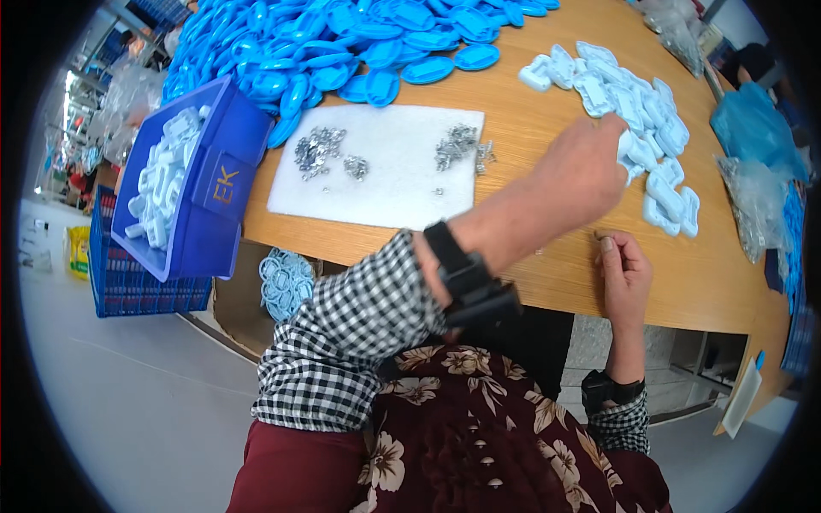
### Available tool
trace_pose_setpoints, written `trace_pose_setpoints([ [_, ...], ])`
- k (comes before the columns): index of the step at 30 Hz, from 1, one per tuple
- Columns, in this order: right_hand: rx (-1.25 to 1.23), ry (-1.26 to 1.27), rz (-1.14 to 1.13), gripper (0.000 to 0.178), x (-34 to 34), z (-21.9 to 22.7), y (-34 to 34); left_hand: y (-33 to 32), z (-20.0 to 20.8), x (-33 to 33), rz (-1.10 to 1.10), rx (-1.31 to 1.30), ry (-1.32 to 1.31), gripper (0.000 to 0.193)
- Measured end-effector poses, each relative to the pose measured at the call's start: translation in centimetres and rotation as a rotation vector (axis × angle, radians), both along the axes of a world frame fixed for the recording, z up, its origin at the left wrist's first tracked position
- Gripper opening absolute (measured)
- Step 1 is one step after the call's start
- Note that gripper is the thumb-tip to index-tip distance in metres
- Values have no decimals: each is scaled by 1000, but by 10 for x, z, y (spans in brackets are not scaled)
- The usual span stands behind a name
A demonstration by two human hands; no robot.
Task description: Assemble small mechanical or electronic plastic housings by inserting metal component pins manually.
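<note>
My left hand (577,171) reaches across to the right, over the near edge of a pile of pale blue plastic pieces (629,107). Its fingers are curled and closed against the pieces, and their tips are hidden, so what they grip cannot be made out. Close to the table's front edge, my right hand (626,269) rests with thumb and forefinger pinched together. Something tiny and dark shows at those fingertips, too small to name. Small shiny clear or metallic parts (318,150) lie in clusters on a white foam mat (385,201) left of my hands.
Glossy blue oval plastic parts (342,43) are heaped at the back left of the wooden table (547,278). A blue bin (235,154) of pale pieces leans at the left. Below stand a blue crate (141,291) and a box of pale blue rings (286,282). Plastic bags (753,205) lie at right.
</note>
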State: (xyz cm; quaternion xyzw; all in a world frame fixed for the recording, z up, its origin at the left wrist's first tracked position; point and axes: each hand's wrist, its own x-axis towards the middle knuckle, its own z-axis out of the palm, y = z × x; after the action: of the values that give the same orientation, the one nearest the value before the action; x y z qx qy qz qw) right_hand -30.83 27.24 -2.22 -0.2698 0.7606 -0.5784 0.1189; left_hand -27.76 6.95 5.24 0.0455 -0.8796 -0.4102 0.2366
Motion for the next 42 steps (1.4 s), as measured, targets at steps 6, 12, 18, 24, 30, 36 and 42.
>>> trace_pose_setpoints([
  [6, 28, -95, 107, 14, 7, 31, -23, -10, 8, 112, -210, 550, -114, 41],
  [12, 205, 335, 445, 17, 42, 74, -116, -46, -2, 200, -154, 952, -312, 45],
  [18, 275, 624, 732, 19, 69, 69, -234, -79, -22, 262, 108, 1101, -61, 42],
  [24, 320, 675, 820, 15, 80, 49, -294, -94, -31, 290, 232, 1215, 38, 42],
  [30, 564, 539, 705, 16, 72, 68, -284, -103, -36, 296, 207, 1224, 65, 43],
  [36, 523, 540, 690, 21, 81, 73, -273, -110, -36, 290, 239, 1233, 36, 45],
  [42, 497, 811, 678, 19, 80, 63, -269, -104, -40, 286, 281, 1227, 52, 45],
])
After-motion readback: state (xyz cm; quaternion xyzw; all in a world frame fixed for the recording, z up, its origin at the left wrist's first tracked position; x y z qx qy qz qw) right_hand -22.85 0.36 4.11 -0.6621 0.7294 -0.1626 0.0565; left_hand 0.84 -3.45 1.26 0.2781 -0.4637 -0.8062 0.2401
